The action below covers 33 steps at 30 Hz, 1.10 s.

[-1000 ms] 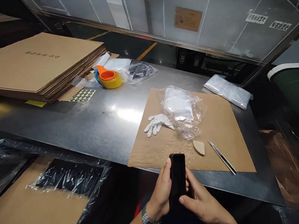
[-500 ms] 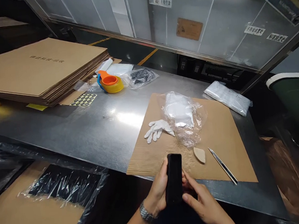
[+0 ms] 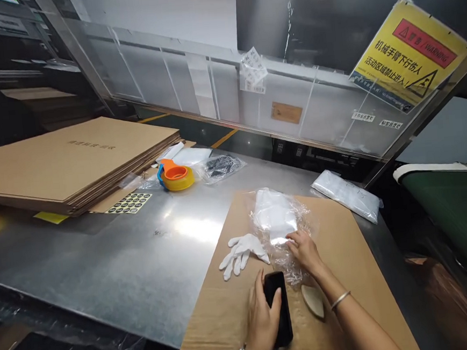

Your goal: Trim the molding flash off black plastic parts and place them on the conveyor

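Observation:
My left hand (image 3: 263, 318) is wrapped round the black phone (image 3: 284, 314), low over the front of the cardboard sheet (image 3: 339, 242). Farther forward, my right hand (image 3: 304, 250) reaches to the crumpled clear plastic bag (image 3: 277, 214) with white contents, its bent fingertips at the bag's right edge; whether they pinch the film is too small to tell. A white glove (image 3: 243, 252) lies left of the bag. Near my right forearm rests a beige wedge-shaped piece (image 3: 313, 301) on the cardboard.
Flat cardboard (image 3: 95, 159) is stacked at the left. Beside it are a sticker sheet (image 3: 129, 203), an orange tape dispenser (image 3: 177, 175) and a bagged dark item (image 3: 221, 167). A white plastic packet (image 3: 346, 196) lies at the back right. A clear barrier with a yellow warning sign (image 3: 412, 56) stands behind.
My right hand has left the phone and moved forward to the plastic bag. My left hand has shifted its hold on the phone. The view has tilted up, and the knife is no longer visible.

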Each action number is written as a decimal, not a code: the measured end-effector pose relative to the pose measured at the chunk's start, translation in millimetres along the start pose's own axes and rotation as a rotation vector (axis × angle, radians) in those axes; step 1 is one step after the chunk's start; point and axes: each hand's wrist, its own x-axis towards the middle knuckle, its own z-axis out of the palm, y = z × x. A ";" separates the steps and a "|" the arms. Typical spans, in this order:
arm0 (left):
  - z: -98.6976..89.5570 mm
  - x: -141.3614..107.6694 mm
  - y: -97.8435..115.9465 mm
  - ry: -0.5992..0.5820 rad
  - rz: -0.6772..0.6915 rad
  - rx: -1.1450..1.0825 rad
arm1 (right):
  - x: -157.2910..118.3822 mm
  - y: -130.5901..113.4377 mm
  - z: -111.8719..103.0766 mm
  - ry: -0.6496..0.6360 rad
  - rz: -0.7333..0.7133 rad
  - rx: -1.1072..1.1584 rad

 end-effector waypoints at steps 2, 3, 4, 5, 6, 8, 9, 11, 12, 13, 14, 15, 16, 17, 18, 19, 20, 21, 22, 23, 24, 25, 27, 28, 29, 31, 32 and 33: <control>-0.5 4.0 -5.5 0.018 0.118 0.212 | 13.3 4.0 10.7 -0.058 -0.035 -0.061; -1.9 5.7 -7.8 0.018 0.155 0.274 | 17.1 6.1 14.9 -0.085 -0.046 -0.083; -3.7 7.1 -10.0 0.015 0.175 0.309 | 19.7 8.5 17.9 -0.109 -0.051 -0.097; -5.7 8.3 -12.0 0.014 0.178 0.327 | 21.4 11.1 19.8 -0.128 -0.050 -0.105; -7.6 9.3 -13.8 0.013 0.170 0.331 | 22.8 14.0 20.6 -0.142 -0.044 -0.107; -10.3 10.7 -16.4 0.011 0.142 0.309 | 25.3 19.9 19.9 -0.159 -0.023 -0.096; -11.0 11.3 -16.7 0.011 0.133 0.287 | 26.5 22.8 19.0 -0.164 -0.009 -0.084; -11.1 12.6 -14.1 0.017 0.141 0.234 | 29.4 27.9 17.2 -0.168 0.020 -0.050; -10.5 13.5 -11.0 0.015 0.157 0.209 | 30.9 30.0 16.6 -0.169 0.036 -0.030; -9.7 14.8 -6.5 0.010 0.178 0.190 | 32.4 32.0 16.3 -0.170 0.052 -0.006; -8.5 16.5 -0.8 0.002 0.205 0.182 | 34.1 33.7 16.3 -0.173 0.067 0.020; -7.1 18.9 5.9 -0.011 0.239 0.186 | 35.8 35.3 16.4 -0.177 0.081 0.050; -5.3 21.9 13.2 -0.034 0.283 0.205 | 37.7 36.8 16.5 -0.182 0.094 0.082; -3.0 25.7 20.8 -0.064 0.334 0.232 | 39.6 38.3 16.5 -0.189 0.104 0.118; -0.2 30.3 28.3 -0.097 0.384 0.261 | 41.6 39.8 16.3 -0.196 0.112 0.156; 3.1 35.5 35.3 -0.129 0.429 0.284 | 43.7 41.2 15.7 -0.202 0.120 0.197; 6.9 41.2 41.6 -0.159 0.464 0.297 | 45.9 42.7 14.7 -0.205 0.126 0.238; 11.1 47.3 47.0 -0.183 0.485 0.302 | 47.9 44.0 13.2 -0.205 0.132 0.281; 15.5 53.4 51.4 -0.196 0.495 0.299 | 49.9 45.3 11.1 -0.200 0.137 0.321; 20.0 59.3 54.9 -0.202 0.495 0.291 | 51.6 46.3 8.7 -0.192 0.142 0.359; 24.5 64.9 57.6 -0.204 0.490 0.281 | 53.0 47.0 6.0 -0.181 0.146 0.393; 28.7 70.0 59.6 -0.201 0.478 0.266 | 54.0 47.2 3.3 -0.166 0.148 0.422; 36.6 78.7 62.2 -0.183 0.440 0.215 | 54.0 45.7 -1.6 -0.132 0.145 0.461; 40.2 82.5 63.0 -0.172 0.413 0.180 | 52.9 43.7 -3.6 -0.112 0.138 0.473; 43.4 86.1 63.5 -0.163 0.381 0.138 | 51.1 40.8 -5.3 -0.091 0.127 0.481; 48.6 92.3 63.6 -0.153 0.302 0.041 | 45.1 32.3 -8.2 -0.049 0.093 0.489; 50.3 94.9 63.0 -0.150 0.260 -0.008 | 41.2 27.0 -9.8 -0.027 0.074 0.491; 51.3 96.8 61.9 -0.144 0.220 -0.055 | 36.8 21.2 -11.7 -0.004 0.056 0.490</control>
